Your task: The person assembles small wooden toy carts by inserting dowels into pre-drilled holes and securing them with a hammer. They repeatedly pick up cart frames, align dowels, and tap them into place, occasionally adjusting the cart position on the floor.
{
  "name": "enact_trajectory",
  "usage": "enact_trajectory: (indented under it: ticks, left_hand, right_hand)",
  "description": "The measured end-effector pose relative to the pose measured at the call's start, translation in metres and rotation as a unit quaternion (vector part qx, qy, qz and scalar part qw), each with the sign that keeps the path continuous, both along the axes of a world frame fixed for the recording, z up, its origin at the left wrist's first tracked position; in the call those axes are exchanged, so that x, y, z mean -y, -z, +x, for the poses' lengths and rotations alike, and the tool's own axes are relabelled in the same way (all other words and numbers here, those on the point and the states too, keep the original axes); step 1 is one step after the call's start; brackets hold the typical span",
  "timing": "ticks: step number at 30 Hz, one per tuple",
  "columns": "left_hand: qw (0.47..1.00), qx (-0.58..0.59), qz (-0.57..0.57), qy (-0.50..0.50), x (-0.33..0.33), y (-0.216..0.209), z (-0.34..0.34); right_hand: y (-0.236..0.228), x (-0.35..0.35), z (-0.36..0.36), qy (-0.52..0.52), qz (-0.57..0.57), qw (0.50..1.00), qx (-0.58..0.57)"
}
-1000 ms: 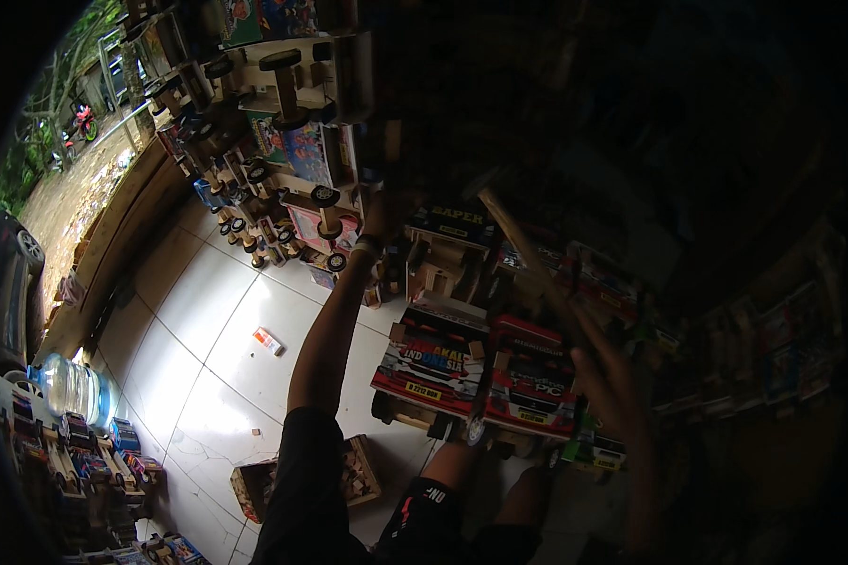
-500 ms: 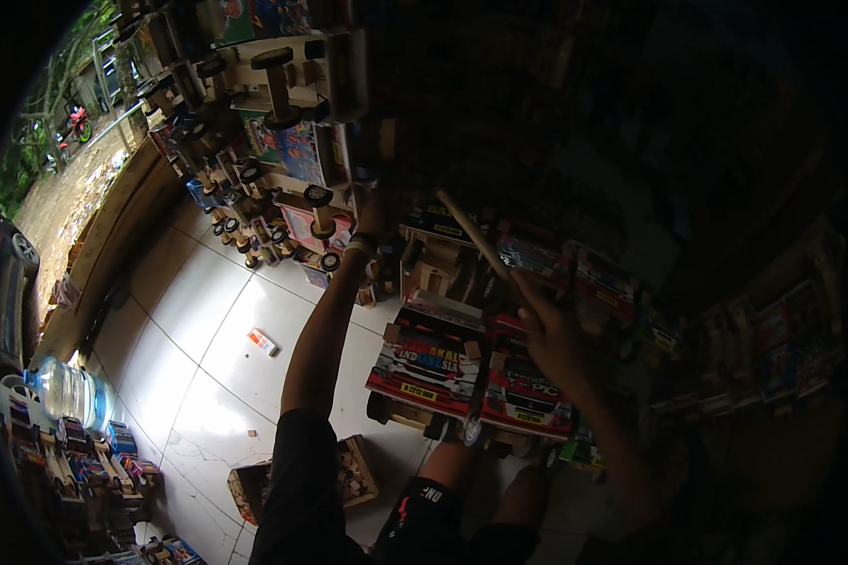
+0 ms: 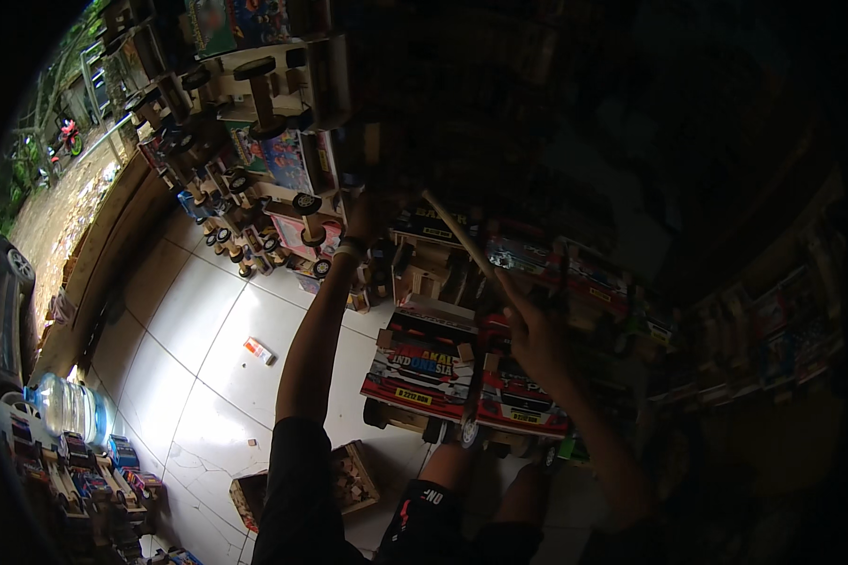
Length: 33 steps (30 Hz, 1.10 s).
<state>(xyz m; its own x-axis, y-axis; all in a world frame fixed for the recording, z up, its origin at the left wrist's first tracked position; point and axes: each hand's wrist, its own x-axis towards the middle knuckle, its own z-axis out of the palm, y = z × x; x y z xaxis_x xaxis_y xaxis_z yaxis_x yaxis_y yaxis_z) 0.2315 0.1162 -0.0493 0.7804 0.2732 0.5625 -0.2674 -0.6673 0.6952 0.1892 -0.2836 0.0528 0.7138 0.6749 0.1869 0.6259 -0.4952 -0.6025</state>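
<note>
In my right hand (image 3: 535, 337) I grip a long, thin wooden stick (image 3: 464, 237); its far end points up and left, close to my left hand. My left hand (image 3: 372, 215) reaches forward into deep shadow beside the stacked toys, and its fingers are too dark to make out. Beneath the stick stands a wooden toy truck (image 3: 422, 363) with a printed red and white front and black wheels. A second red toy truck (image 3: 523, 400) sits right beside it, below my right hand. Another truck body of bare wood (image 3: 429, 273) lies behind them.
Toy trucks (image 3: 283, 160) are stacked high at the far left. A box of small wooden pieces (image 3: 353, 476) rests on the white tiled floor (image 3: 198, 377) by my left arm. A small orange and white pack (image 3: 259, 351), a clear water jug (image 3: 66, 408) and more toys (image 3: 89, 471) lie further left.
The whole view has shifted slightly, with things sitting a little further left. My right hand still grips the stick, and my left hand stays forward in the shadow.
</note>
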Motion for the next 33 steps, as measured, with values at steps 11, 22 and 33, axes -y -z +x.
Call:
enact_trajectory:
  ticks: [11,22,33]
  left_hand:
    - [0.977,0.133,0.159,-0.050,-0.006,0.010,0.014]
    - [0.979,0.045,0.184,-0.071,-0.001,0.000,0.005]
    - [0.940,0.112,0.308,-0.091,0.002,-0.004,0.001]
  right_hand:
    - [-0.005,-0.005,0.000,-0.013,-0.015,0.999,0.042]
    - [0.004,-0.004,0.005,-0.023,0.004,0.998,0.051]
    - [0.019,-0.002,0.015,-0.041,0.066,0.986,0.149]
